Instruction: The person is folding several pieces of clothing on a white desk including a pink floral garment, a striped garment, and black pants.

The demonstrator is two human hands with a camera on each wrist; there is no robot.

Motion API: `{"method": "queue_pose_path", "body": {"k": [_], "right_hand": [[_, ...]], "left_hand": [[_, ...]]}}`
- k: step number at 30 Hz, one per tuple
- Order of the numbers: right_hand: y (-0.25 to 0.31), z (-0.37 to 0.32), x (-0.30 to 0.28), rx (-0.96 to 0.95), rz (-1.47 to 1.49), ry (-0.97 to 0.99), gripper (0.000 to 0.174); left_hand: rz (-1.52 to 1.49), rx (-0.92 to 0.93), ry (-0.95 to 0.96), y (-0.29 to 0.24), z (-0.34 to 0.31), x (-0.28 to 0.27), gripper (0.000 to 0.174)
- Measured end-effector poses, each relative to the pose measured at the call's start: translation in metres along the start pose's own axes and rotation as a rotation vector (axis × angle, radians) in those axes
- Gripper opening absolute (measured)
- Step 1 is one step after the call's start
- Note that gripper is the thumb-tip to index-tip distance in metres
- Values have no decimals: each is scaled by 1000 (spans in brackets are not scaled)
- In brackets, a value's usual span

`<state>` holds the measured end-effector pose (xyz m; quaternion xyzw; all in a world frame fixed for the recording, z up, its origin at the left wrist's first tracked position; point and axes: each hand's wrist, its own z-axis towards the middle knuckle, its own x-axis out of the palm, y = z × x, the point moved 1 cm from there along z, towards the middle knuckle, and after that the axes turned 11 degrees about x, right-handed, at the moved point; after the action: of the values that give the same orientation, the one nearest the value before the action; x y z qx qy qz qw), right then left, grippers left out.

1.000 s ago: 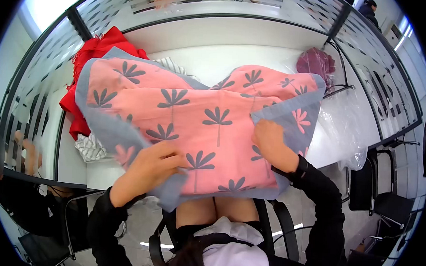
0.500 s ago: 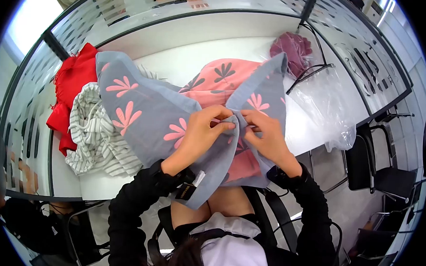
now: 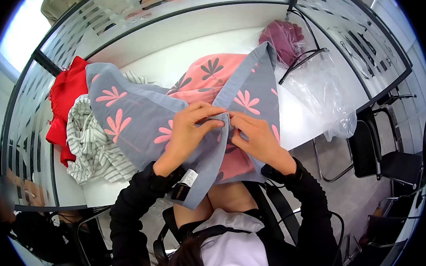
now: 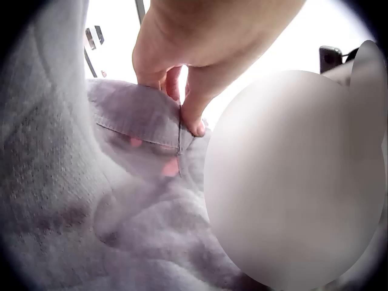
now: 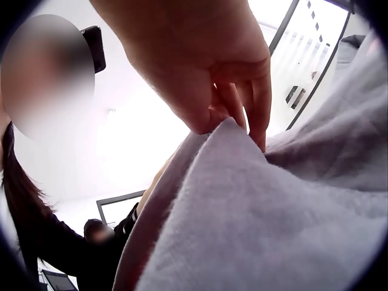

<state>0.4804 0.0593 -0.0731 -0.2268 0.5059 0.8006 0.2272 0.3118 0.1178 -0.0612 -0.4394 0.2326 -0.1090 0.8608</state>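
Tabletop [image 3: 164,60], one, white, framed at its back and sides by patterned clear panels. Patterned cloth [image 3: 142,112], one, large, grey with pink leaf motifs on one face, pink with grey motifs on the other, with a plain grey border; bunched across the middle of the tabletop, its near end hanging over the 6 o'clock edge above the person's thighs. Clear plastic bag [image 3: 311,92], one, crumpled, at 3 o'clock from the cloth's middle. Striped cloth [image 3: 89,148], one, white and grey, rumpled, at 8 o'clock, partly under the patterned cloth. Red cloth [image 3: 68,94], one, fringed, at 9 o'clock. Maroon bundle [image 3: 283,40], one, in clear wrapping, between 1 and 2 o'clock. Hands, two, bare, meeting at the border: left hand [image 3: 189,131] pinching a fold between thumb and fingers, right hand [image 3: 257,137] pinching the edge just beside it. Black tag [image 3: 181,191], one, on the border at 6 o'clock.
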Motion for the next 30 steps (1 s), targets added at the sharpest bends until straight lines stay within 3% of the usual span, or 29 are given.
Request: {"method": "queue_pose_path", "body": {"k": [4, 9, 10, 13, 16, 18, 21, 23, 25, 27, 28, 29, 30], "right_hand": [[-2, -2, 1, -2, -79, 9, 15], [-4, -1, 4, -11, -71, 23, 15], [-4, -1, 4, 6, -61, 29, 19], [-3, -2, 5, 82, -63, 41, 35], [-2, -12, 5, 187, -200, 11, 58], [-4, -20, -3, 226, -400, -29, 67], [-4, -27, -36, 321, -392, -7, 63], [-2, -20, -60, 336, -388, -54, 61], [-16, -7, -83, 262, -500, -109, 57], [-41, 26, -113, 403, -509, 19, 43], [-54, 43, -128, 352, -606, 69, 30], [-44, 64, -143, 735, -473, 240, 15], [-42, 83, -151, 786, -499, 220, 8]], "left_hand": [[94, 43, 60, -1, 1, -2, 30], [36, 28, 54, 3, 1, -3, 23], [0, 25, 33, 4, 2, -3, 20], [299, 300, 30, -1, 8, -5, 21], [327, 193, 12, 2, 15, -12, 20], [485, 246, -44, -8, 28, -24, 20], [542, 296, -152, -37, 60, -59, 21], [624, 457, -195, -53, 83, -82, 22], [723, 459, -277, -84, 103, -101, 26], [782, 584, -334, -94, 135, -146, 28], [758, 605, -355, -107, 146, -160, 23], [736, 629, -378, -123, 156, -173, 17], [717, 656, -400, -141, 163, -185, 12]]}}
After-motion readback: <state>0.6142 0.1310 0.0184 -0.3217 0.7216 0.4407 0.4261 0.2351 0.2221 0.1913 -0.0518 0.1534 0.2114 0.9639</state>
